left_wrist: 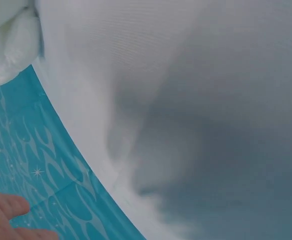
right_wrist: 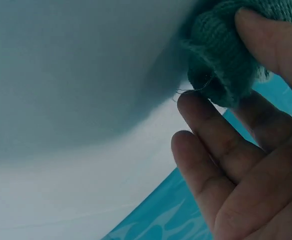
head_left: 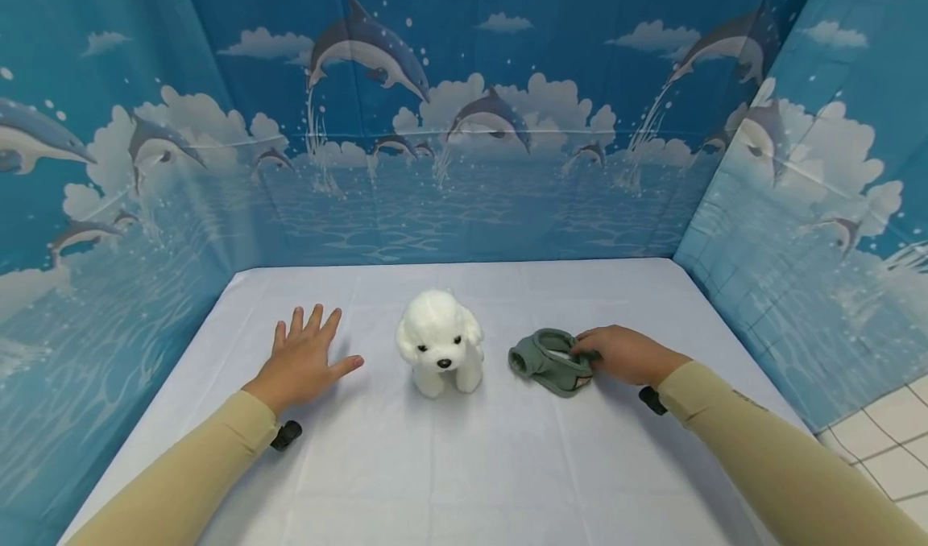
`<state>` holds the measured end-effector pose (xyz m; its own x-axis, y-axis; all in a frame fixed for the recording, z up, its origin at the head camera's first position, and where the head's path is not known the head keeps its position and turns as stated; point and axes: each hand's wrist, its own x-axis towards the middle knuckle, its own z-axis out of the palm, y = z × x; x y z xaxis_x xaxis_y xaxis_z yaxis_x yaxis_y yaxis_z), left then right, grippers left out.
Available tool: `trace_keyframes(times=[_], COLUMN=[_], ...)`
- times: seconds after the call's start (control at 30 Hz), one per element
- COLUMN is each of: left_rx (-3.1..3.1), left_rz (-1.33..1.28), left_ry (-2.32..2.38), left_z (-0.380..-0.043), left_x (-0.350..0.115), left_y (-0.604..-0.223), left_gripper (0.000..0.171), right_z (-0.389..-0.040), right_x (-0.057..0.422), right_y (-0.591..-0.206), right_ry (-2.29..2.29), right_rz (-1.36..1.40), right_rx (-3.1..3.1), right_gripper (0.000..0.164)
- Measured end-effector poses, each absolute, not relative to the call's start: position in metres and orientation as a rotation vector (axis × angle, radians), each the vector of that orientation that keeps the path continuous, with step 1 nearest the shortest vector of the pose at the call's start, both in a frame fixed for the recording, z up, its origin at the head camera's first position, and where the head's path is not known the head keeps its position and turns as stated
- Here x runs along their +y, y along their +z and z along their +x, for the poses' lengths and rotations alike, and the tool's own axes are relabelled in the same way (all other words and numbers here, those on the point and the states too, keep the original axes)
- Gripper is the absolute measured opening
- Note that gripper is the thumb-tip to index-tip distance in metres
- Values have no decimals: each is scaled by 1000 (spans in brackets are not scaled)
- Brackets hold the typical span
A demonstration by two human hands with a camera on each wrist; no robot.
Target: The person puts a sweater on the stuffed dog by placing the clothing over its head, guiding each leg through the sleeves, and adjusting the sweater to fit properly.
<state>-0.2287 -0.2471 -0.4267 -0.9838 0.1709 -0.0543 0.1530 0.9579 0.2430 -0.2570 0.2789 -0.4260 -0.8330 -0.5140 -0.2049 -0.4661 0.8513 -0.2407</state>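
Biggest first, all places off the toy dog, sides as the person has them.

- Dolphin backdrop [head_left: 471, 216]: behind the dog and out to both sides. Probably there to screen off the room.
- Desk [head_left: 493, 469]: white cloth, under the dog. Plain surface, likely so things stand out.
- Toy dog [head_left: 438, 341]: white, upright, facing the person. Set between the two hands, so I'd guess either reaches it easily.
- Left hand [head_left: 303, 365]: left of the dog, apart from it. Grip spread, thumb towards the dog, holding nothing. Can't tell if it touches the cloth.
- Right hand [head_left: 627, 353]: right of the dog, beyond the garment. Grip pinching the garment's edge, thumb against the other fingers' side; two fingers extended loose. An edge hold looks chosen to leave the opening uncovered.
- Green garment [head_left: 554, 375]: just right of the dog, not touching it, opening upward.
- Patch [head_left: 582, 382]: on the garment side away from the dog.
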Motion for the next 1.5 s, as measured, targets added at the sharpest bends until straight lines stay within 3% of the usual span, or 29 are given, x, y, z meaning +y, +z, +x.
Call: trace_keyframes(times=[0.23,0.47,0.77,1.1,1.33,1.5], left_rx=[3067,3075,3082,3086,3270,3283], left_rz=[313,398,785,1064,1203,1152], left_ry=[415,650,802,856,844,713], left_z=[-228,-226,-215,-210,-214,-214], left_x=[-243,-229,-179,-126,-134,-155], left_y=[-414,-385,-340,-327,-314,-310], left_gripper=[99,87,81,80,26,19], right_z=[-258,-250,-238,-237,-240,-242], right_x=[272,255,218,163,138,134], right_y=[-419,-368,-295,-274,-276,-278], right_ry=[-320,-464,-639,-1079,-1044,-903], right_rz=[-730,-792,-1005,-1175,-1282,-1289], right_rx=[2864,2950,3142,3124,3071,3048], right_gripper=[20,19,16,14,14,13])
